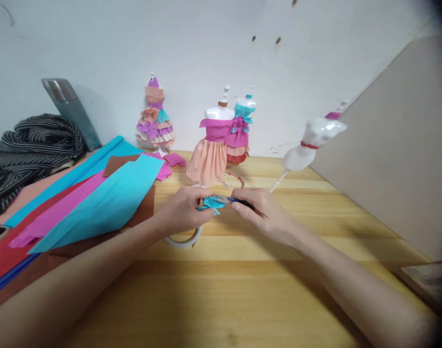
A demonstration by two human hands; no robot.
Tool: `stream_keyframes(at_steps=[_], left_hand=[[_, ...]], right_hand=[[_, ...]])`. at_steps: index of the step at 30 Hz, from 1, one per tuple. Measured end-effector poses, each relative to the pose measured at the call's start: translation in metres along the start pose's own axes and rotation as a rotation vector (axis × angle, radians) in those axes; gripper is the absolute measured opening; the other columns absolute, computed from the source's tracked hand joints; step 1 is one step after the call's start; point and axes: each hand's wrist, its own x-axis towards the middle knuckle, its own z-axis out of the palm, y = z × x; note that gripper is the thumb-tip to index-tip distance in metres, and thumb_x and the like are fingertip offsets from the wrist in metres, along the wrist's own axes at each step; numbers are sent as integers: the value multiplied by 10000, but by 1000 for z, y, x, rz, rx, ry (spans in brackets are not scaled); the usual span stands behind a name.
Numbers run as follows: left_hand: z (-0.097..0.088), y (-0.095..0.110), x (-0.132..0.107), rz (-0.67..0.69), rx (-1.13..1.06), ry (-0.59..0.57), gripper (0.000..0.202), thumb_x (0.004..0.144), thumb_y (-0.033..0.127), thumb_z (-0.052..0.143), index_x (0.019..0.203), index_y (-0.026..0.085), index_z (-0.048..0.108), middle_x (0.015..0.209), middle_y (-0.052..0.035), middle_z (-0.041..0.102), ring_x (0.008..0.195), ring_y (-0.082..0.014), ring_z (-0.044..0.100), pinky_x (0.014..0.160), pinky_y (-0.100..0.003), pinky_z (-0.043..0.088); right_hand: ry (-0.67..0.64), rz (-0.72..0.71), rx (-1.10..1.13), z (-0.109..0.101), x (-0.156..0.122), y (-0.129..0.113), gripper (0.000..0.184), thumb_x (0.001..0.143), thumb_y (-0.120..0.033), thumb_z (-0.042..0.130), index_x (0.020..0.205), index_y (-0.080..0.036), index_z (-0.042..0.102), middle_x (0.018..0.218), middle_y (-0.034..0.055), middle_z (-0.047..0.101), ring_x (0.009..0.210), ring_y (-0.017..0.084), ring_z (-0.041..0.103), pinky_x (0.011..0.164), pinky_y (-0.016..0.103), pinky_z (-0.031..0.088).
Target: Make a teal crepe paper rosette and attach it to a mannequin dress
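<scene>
Pinched in my left hand (186, 208) is a small pleated piece of turquoise crepe paper (214, 204), fanned out toward the right. My right hand (262, 212) is closed around the dark blue handles of a pair of scissors (226, 199). The blades point left and meet the upper part of the turquoise piece; whether they touch or cut it I cannot tell. Below my left hand lies a white roll of tape (187, 241). Just behind both hands stands a mini dress form (212, 145) in a magenta top and peach pleated skirt.
Crepe paper sheets (108, 208) in several colours cover the left side, beside a striped cloth (36, 145) and a bottle (72, 108). Dressed forms (155, 116) stand along the wall; a bare white form (311, 140) tilts at the right. A patterned ring (239, 180) lies behind my hands.
</scene>
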Motion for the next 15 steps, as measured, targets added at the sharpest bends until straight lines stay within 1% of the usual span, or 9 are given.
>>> stream_keyframes(at_steps=[4, 7, 15], left_hand=[[0, 2, -1, 20, 68, 16, 102, 723, 159, 553, 640, 142, 611, 549, 58, 366, 541, -77, 334, 514, -227, 231], [0, 4, -1, 33, 81, 16, 120, 722, 149, 541, 686, 137, 655, 545, 60, 363, 537, -77, 327, 516, -231, 225], [-1, 5, -2, 47, 102, -3, 108, 709, 128, 543, 610, 149, 580, 537, 63, 353, 537, -76, 320, 518, -230, 235]], right_hand=[[0, -16, -3, 1, 0, -1, 386, 958, -453, 365, 676, -196, 425, 594, -21, 433, 518, 111, 363, 536, 264, 272], [-3, -17, 8, 1, 0, -1, 382, 961, -435, 368, 663, -198, 405, 590, -27, 415, 522, 108, 359, 537, 263, 269], [-19, 28, 25, -1, 0, -2, 396, 952, -438, 377, 633, -203, 365, 568, -37, 362, 526, 111, 343, 542, 274, 254]])
